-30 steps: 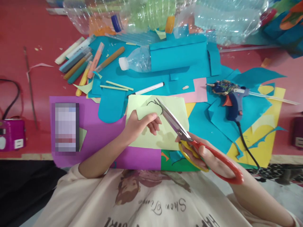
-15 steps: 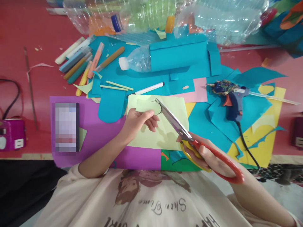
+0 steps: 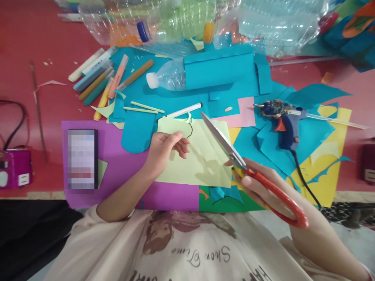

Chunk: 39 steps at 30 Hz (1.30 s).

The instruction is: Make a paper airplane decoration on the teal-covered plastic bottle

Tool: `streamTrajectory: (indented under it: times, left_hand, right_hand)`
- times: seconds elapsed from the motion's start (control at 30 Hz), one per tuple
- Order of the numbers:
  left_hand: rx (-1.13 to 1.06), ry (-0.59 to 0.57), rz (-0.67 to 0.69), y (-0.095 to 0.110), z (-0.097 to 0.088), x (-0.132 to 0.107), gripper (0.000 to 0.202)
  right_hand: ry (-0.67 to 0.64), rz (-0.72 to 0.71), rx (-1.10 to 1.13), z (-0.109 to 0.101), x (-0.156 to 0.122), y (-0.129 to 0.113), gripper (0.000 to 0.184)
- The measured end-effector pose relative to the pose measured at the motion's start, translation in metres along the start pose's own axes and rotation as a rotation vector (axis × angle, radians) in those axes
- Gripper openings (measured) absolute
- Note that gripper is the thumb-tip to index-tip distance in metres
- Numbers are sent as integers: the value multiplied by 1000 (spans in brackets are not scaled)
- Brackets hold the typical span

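My left hand (image 3: pixel 168 150) pinches a small pale green paper piece (image 3: pixel 180 127) between thumb and fingers. A curved black line runs near the piece's rounded right end, and a thin curled strip stands at its top edge. In my right hand (image 3: pixel 254 181) are scissors (image 3: pixel 222 146) with red and yellow handles. Their blades point up and left, apart from the paper, and look closed together. Below both hands lies a larger pale green sheet (image 3: pixel 208 164). A white marker (image 3: pixel 185 110) rests just beyond the sheet's top edge.
A plastic bottle wrapped in blue paper (image 3: pixel 219 72) lies ahead. To the right is a glue gun (image 3: pixel 288 121) with its cord. Several markers (image 3: pixel 93 78) lie at the left, and a phone (image 3: pixel 82 158) sits on purple paper (image 3: pixel 123 168). Large clear bottles (image 3: pixel 263 27) line the back.
The scissors have drawn away right from the paper piece, and their blades have come together. My left hand has shifted slightly left with the piece. A curled strip now shows at its top.
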<state>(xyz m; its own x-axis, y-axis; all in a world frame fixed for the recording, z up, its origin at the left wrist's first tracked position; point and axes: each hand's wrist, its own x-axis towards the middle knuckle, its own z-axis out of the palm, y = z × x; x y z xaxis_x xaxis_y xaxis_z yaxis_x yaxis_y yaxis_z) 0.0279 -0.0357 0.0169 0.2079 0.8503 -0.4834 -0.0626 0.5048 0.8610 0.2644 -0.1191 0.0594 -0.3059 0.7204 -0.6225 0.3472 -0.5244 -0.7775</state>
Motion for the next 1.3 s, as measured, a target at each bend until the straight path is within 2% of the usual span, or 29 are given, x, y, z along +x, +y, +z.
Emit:
streamTrajectory:
  times: [0.1,0.17,0.3,0.37,0.43,0.5,0.57,0.6,0.63,0.7,0.83,0.93,1.0,1.07,1.13,1.2,1.3]
  left_hand:
    - [46,-9,23,6,-3,-2,30]
    - [159,-94,12,13,-5,-4,33]
    - [587,-332,-65,18,-5,-7,38]
    - [789,-337,14,16,-5,-7,42]
    - [944,-240,160,13,-6,-4,40]
    - [1038,-108,279,11,-9,0,27]
    - [1111,4,349,9,-13,4,8]
    - [1150,38,371,8,-15,6,4]
    - [1190,56,387,7,-16,7,9]
    - [1270,63,395,5,-17,9,19]
    - [1395,87,322,1,-10,10,30]
    - [1395,76,281,1,-6,11,29]
    - [1370,50,259,3,-5,13,24]
    - [1333,6,251,6,-4,16,19]
    - [1273,-40,264,9,-5,19,13]
    - [1163,-66,287,10,-7,22,12]
    - [858,-62,315,10,-11,27,14]
  right_hand:
    - [239,-5,-273,-6,3,-12,56]
    - [368,-17,-439,-9,9,-13,58]
    - [579,-99,-701,-12,29,-4,48]
    - [651,-105,-794,-12,39,0,44]
    - [670,-54,-860,-12,46,1,43]
    - [675,-16,-903,-12,50,1,43]
    - [684,-38,-933,-12,51,2,43]
    - [685,-66,-946,-11,51,4,44]
    - [683,-95,-960,-11,49,5,44]
    - [685,-145,-992,-12,45,7,43]
    - [671,-260,-1093,-13,35,2,38]
    - [736,-389,-1133,-11,36,-7,30]
    - [726,-527,-1121,-8,44,-11,25]
    - [645,-670,-1083,-3,57,-13,21]
    - [569,-749,-1028,3,71,-14,18]
    - [525,-778,-959,8,83,-15,15]
    - [501,-789,-820,14,95,-17,11]
